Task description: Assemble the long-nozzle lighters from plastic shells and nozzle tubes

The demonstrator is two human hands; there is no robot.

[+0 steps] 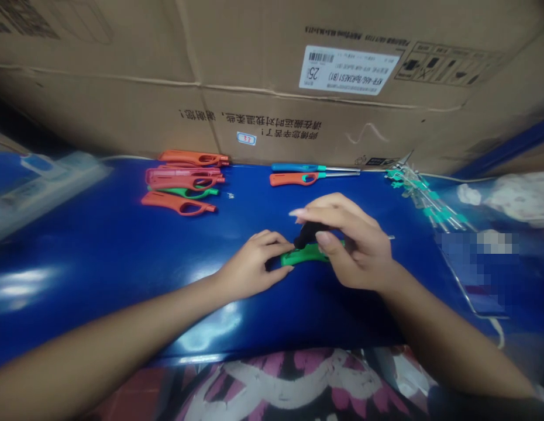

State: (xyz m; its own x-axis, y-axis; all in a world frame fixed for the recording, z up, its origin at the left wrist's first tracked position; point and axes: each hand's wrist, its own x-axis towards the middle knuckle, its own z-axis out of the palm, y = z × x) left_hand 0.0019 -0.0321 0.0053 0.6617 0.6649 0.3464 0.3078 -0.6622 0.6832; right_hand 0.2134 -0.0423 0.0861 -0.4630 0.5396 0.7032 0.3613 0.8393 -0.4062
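A green handle (305, 255) is laid flat on the blue worktop (123, 280), near the middle, between the two hands. Its left end is pinched by the left hand (251, 264), with the thumb on the near side and the fingers on the far side, so the grip is closed on it. It seems to be held that way so that it is kept from sliding.

A small black tool (310, 234) is held by the right hand (364, 245), and that grip is closed on it between thumb and fingers. The tool is tipped over the handle, perhaps so that its left end can be lined up; whether they touch cannot be told.

Far left, a row of handles (164, 200) is laid with the loops all to the right, likely so that each can be picked up easily. In the far middle, a blue lighter (289, 167) and an orange lighter (287, 179) with metal tubes are set side by side, maybe to be kept apart from the row. Far right, metal rods (434, 202) are bunched together, probably to be kept handy.
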